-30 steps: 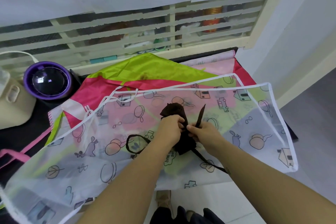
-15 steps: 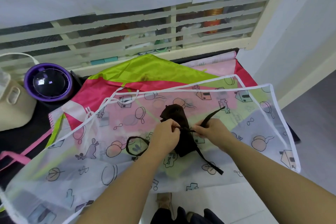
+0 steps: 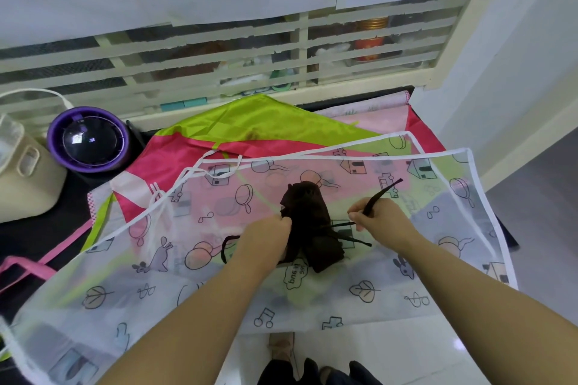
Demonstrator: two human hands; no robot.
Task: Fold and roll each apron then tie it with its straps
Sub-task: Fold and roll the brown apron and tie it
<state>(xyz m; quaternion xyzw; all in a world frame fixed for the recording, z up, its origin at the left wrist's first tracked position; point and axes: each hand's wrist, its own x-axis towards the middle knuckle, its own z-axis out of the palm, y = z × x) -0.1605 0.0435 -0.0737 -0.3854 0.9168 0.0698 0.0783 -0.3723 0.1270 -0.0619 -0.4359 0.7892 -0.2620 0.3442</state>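
Step in hand, my read: cinching the knot on the rolled brown apron point(image 3: 308, 222). It lies across the sheer printed apron point(image 3: 219, 291), near frame centre, long axis running roughly 11 to 5 o'clock.

To do it well:
- Pull both ends level and opposite, 9 and 3 o'clock, so the wrap bites mid-roll and doesn't slide off an end.
- Keep the roll pinned down while tightening. Soft cloth will likely bulge or unroll if it's lifted.
- Watch the slack strap loop point(image 3: 228, 247) at 8 o'clock of the roll, and don't trap it in the knot.
- Don't drag the sheer apron along. It looks light and slippery.

Fingers:
- Left hand point(image 3: 266, 237): fingers curled tight together, pinching at the roll's 9 o'clock edge. Can't tell whether it has strap or cloth, because the knuckles hide it.
- Right hand point(image 3: 381, 222): thumb and fingers pinch the strap point(image 3: 380, 197) at 3 o'clock of the roll. The free end sticks out toward 1 o'clock, and a taut run goes back to the roll's waist. The other fingers are folded in.

A loose tail point(image 3: 356, 241) lies at 4 o'clock of the roll. The pink-and-green apron point(image 3: 250, 122) sits underneath at 12 o'clock, not yet folded.
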